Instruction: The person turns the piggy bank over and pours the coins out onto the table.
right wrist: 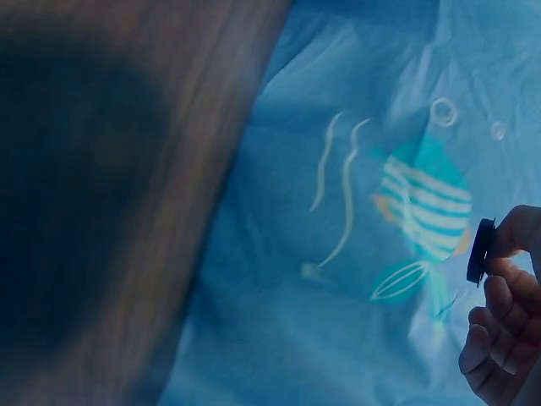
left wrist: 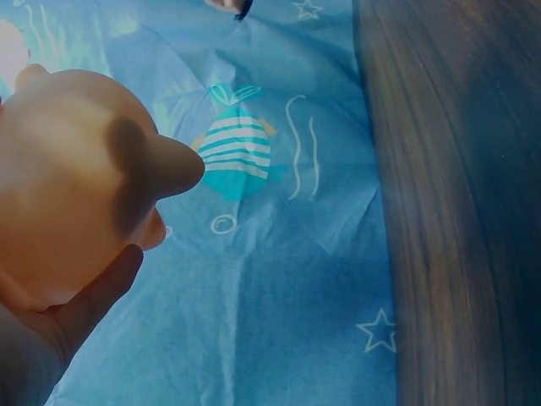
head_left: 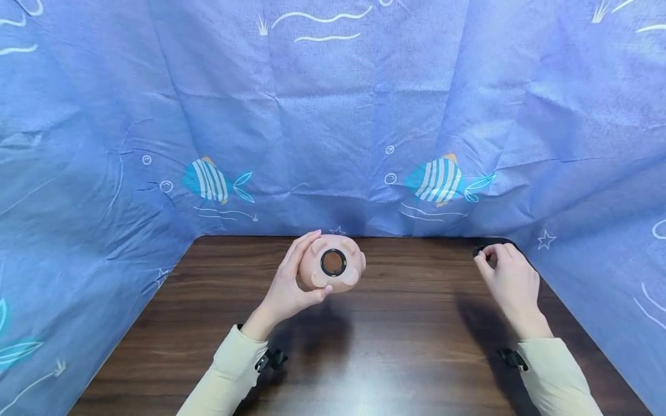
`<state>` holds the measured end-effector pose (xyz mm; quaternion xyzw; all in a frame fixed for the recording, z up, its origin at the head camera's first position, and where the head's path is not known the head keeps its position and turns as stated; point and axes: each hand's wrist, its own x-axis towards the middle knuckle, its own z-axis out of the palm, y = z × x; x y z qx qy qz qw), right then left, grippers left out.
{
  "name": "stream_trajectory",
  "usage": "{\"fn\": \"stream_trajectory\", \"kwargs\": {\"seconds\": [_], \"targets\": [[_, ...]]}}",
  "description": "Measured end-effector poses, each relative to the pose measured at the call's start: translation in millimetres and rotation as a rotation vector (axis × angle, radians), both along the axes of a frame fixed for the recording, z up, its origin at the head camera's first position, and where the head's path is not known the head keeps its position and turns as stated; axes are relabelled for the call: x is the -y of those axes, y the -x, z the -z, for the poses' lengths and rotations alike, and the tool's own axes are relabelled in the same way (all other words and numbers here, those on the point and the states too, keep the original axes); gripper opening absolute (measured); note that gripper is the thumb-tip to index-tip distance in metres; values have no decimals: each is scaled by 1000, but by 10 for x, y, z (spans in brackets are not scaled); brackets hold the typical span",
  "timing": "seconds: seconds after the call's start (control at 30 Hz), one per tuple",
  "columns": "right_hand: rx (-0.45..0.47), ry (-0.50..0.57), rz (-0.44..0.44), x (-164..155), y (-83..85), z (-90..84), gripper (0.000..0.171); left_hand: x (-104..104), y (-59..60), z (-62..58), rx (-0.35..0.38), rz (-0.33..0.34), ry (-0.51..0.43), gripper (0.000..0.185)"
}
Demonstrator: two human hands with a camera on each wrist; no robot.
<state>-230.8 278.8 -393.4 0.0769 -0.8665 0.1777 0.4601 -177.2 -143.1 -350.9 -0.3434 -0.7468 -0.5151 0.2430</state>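
The left hand (head_left: 288,289) gripped a pink piggy bank (head_left: 331,270), fingers curled over its far side and thumb under its near side, holding it belly-up just above the table (head_left: 406,341) so that the round hole (head_left: 333,263) in its underside faced the person. The right hand (head_left: 507,280), well apart to the right near the table's far corner, pinched a small black plug (right wrist: 480,251) between thumb and forefinger, the other fingers curled below it. A blue fish-printed cloth (head_left: 333,115) hung behind both hands.

Judging from this, the plug was out and the hole was open. To handle this well, the left hand would do best to keep the bank steady with the hole tilted toward the right hand, while the right hand kept the plug's flat face square to the hole and held it by the rim, since a tilted plug could jam or slip free.
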Motion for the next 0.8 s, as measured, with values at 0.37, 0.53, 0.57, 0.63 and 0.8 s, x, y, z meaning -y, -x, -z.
{"fn": "stream_trajectory", "kwargs": {"seconds": [0.37, 0.53, 0.57, 0.63, 0.8], "targets": [[117, 42, 67, -247, -2, 276, 8, 0, -8, 8, -3, -10, 15, 85], [215, 27, 82, -312, 33, 380, 9, 47, 160, 222, 15, -14, 13, 92], [240, 24, 82, -322, 39, 395, 9, 59, 198, 267, 20, -17, 15, 93], [289, 18, 82, -340, 44, 419, 10, 71, 220, 295, 17, -19, 23, 94], [427, 9, 77, -381, 52, 444, 13, 74, 235, 308, 1, -12, 32, 93]]}}
